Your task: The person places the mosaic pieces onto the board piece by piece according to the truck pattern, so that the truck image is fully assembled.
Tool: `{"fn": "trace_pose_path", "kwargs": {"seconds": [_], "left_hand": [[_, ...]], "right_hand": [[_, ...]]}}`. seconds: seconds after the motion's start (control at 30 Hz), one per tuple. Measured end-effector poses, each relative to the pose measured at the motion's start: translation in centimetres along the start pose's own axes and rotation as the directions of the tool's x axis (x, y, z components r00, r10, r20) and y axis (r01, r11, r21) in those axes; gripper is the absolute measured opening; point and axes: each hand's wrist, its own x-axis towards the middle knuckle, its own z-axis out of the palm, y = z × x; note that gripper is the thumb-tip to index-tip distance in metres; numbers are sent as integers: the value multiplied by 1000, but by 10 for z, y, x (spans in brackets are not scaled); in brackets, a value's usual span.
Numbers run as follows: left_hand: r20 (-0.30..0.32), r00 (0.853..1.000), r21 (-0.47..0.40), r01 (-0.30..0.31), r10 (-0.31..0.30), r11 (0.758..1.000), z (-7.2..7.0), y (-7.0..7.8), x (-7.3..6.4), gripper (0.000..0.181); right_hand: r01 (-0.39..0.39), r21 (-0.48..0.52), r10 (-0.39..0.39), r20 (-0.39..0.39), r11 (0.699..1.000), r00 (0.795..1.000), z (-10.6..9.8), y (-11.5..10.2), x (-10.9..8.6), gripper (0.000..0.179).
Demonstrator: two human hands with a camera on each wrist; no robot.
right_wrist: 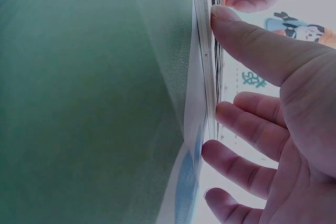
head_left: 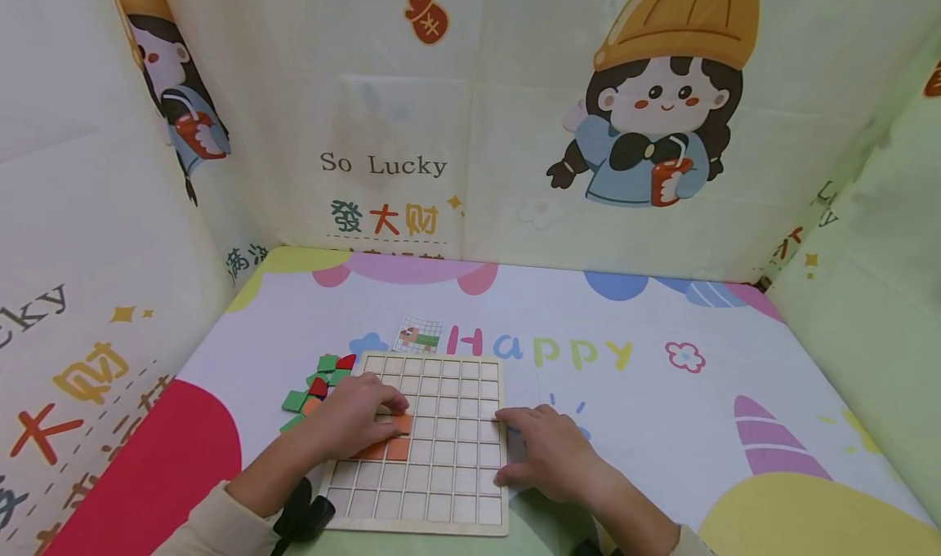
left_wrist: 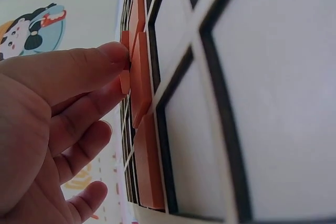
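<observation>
Sleeve (head_left: 216, 527), head view: beige cloth on the left forearm.
Grid board (head_left: 415, 528): pale wood, thin raised ribs, flat on the printed surface (head_left: 632, 425).
Orange square tiles (head_left: 398, 450): smooth, on the board's left part.
Loose pieces (head_left: 296, 401): green squares, curved-edged red ones, heaped left of the board.
Picture card (head_left: 419, 335): gridded, just beyond the board.
Left hand (head_left: 353, 413), left wrist view: thumb and finger pinch a thin orange tile (left_wrist: 125, 83) beside others on the grid.
Right hand (head_left: 555, 454), right wrist view: fingers loosely extended, thumb touching the board's layered edge.
</observation>
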Motion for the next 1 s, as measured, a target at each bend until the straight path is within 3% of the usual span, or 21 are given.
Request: {"fn": "trace_pose_path", "kwargs": {"seconds": [0.6, 1.0], "left_hand": [[-30, 1000, 17, 1, 0, 1000, 4, 0, 2, 23], [-1, 998, -91, 59, -59, 994, 8, -7, 9, 23]], "right_hand": [[4, -10, -4, -10, 1000, 1000, 2, 2, 1, 69], [4, -17, -5, -15, 1000, 1000, 4, 3, 2, 69]]}}
